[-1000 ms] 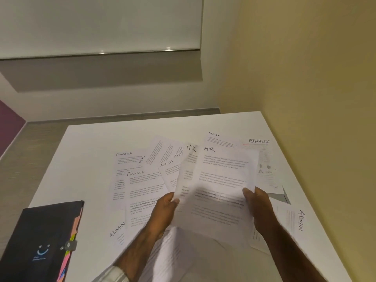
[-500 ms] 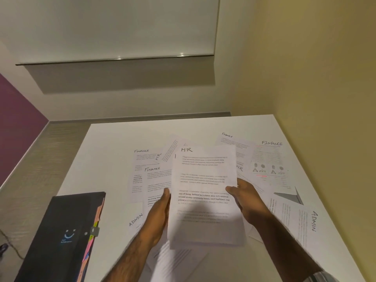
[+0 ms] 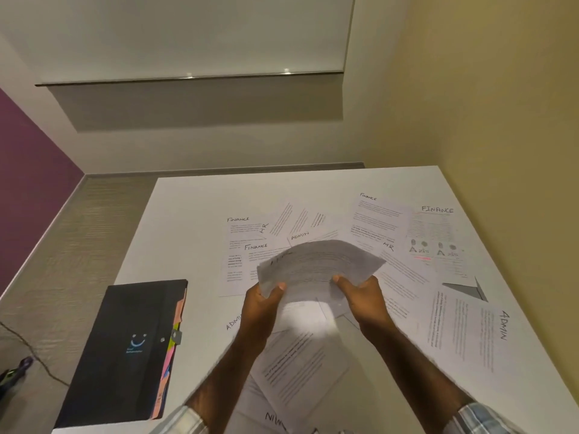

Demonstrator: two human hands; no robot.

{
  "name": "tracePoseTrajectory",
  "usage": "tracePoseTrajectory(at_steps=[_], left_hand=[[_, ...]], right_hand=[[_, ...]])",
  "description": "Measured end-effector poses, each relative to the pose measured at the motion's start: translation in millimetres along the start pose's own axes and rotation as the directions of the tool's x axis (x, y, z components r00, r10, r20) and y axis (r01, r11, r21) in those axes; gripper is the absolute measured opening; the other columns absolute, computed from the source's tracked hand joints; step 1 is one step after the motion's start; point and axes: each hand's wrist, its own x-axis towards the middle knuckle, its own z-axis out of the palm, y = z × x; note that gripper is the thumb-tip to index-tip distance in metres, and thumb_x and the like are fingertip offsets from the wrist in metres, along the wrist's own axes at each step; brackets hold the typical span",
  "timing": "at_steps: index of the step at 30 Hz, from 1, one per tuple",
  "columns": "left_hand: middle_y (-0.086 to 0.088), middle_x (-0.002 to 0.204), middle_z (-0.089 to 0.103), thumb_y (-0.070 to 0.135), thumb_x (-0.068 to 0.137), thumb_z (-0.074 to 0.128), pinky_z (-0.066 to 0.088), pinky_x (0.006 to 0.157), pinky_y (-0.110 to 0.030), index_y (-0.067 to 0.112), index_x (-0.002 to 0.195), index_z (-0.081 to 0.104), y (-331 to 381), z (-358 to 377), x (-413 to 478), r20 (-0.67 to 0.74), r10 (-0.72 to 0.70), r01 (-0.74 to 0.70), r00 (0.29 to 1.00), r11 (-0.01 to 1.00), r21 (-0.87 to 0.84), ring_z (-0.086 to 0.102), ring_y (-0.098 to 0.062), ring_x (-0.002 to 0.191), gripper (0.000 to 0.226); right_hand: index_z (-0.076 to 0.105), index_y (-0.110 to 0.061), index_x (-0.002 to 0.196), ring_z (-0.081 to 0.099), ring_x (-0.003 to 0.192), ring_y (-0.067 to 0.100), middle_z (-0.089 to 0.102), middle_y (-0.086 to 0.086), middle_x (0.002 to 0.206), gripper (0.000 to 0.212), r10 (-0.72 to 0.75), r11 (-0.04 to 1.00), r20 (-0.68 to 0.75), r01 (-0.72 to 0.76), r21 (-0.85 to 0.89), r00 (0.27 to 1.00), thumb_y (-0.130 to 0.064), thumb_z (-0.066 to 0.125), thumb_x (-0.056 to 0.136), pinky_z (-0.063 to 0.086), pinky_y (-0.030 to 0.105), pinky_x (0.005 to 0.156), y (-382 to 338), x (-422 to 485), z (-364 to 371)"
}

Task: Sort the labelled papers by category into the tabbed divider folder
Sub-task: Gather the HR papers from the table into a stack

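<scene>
Both hands hold one HR sheet (image 3: 319,264) above the table, bowed upward and blurred. My left hand (image 3: 261,303) pinches its left edge and my right hand (image 3: 362,297) pinches its right edge. Beneath and around it lie loose papers with handwritten labels: a FINANCE sheet (image 3: 241,233), another FINANCE sheet (image 3: 434,230), an ADMIN sheet (image 3: 470,336) and an HR sheet (image 3: 404,270). The black tabbed divider folder (image 3: 125,349) lies closed at the table's front left, with coloured tabs along its right edge.
The white table (image 3: 194,214) stands in a corner, a yellow wall running along its right side. Its left edge drops to grey floor, where a cable and a small dark object (image 3: 15,369) lie. More papers overlap near the table's front edge.
The HR sheet was upright and readable between my hands; now it has tipped away and flattened into a curved arch, lower over the table. The view has shifted, so the folder appears nearer the centre.
</scene>
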Motion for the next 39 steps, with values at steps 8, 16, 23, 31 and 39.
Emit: tracePoseTrajectory(at_steps=[8, 16, 23, 31, 39], left_hand=[[0.011, 0.100, 0.078, 0.016, 0.091, 0.074, 0.057, 0.091, -0.028, 0.029, 0.104, 0.071, -39, -37, 12, 0.049, -0.048, 0.043, 0.998, 0.993, 0.108, 0.073, -0.015, 0.101, 0.018], [0.002, 0.104, 0.078, 0.037, 0.097, 0.062, 0.062, 0.088, -0.043, 0.020, 0.118, 0.070, -46, -41, 37, 0.125, -0.016, 0.008, 0.992, 0.998, 0.058, 0.074, -0.018, 0.099, 0.028], [-0.002, 0.092, 0.077, 0.038, 0.100, 0.059, 0.058, 0.078, -0.033, 0.012, 0.095, 0.072, -34, -40, 95, 0.081, 0.004, -0.019, 0.997, 0.983, 0.180, 0.073, -0.021, 0.088, 0.030], [-0.009, 0.118, 0.064, 0.035, 0.090, 0.070, 0.044, 0.088, -0.029, 0.011, 0.111, 0.067, -41, -35, 227, -0.125, -0.023, 0.090, 0.992, 0.823, 0.561, 0.060, -0.027, 0.111, 0.032], [-0.013, 0.131, 0.053, 0.051, 0.083, 0.073, 0.046, 0.097, -0.044, 0.010, 0.127, 0.055, -43, 1, 310, -0.200, -0.076, 0.213, 0.977, 0.442, 0.871, 0.051, -0.032, 0.121, 0.063]], right_hand=[[0.067, -0.017, 0.123, 0.070, 0.105, 0.018, 0.075, -0.003, 0.111, 0.035, 0.027, 0.973, -0.029, -0.033, -0.228, 0.999, -0.001, 0.062, 0.093, 0.056, 0.035, 0.093, 28, -18, 26], [0.071, -0.007, 0.105, 0.069, 0.076, 0.014, 0.075, 0.000, 0.090, 0.013, 0.075, 0.940, -0.174, -0.128, -0.317, 0.982, -0.007, 0.062, 0.096, 0.056, 0.028, 0.070, 30, -15, 41], [0.057, -0.016, 0.068, 0.051, 0.057, 0.012, 0.058, -0.005, 0.062, 0.030, 0.051, 0.944, -0.305, -0.146, -0.296, 0.951, -0.005, 0.064, 0.096, 0.034, 0.022, 0.052, 21, -12, 42], [0.071, -0.004, 0.084, 0.065, 0.066, 0.016, 0.074, 0.008, 0.080, 0.011, 0.140, 0.924, -0.243, -0.215, -0.317, 0.960, -0.003, 0.066, 0.093, 0.043, 0.024, 0.054, 25, 18, 11], [0.070, -0.002, 0.078, 0.057, 0.044, -0.002, 0.066, -0.009, 0.051, 0.016, 0.217, 0.924, -0.236, -0.277, -0.264, 0.947, 0.005, 0.067, 0.092, 0.038, 0.008, 0.045, 28, 54, -23]])
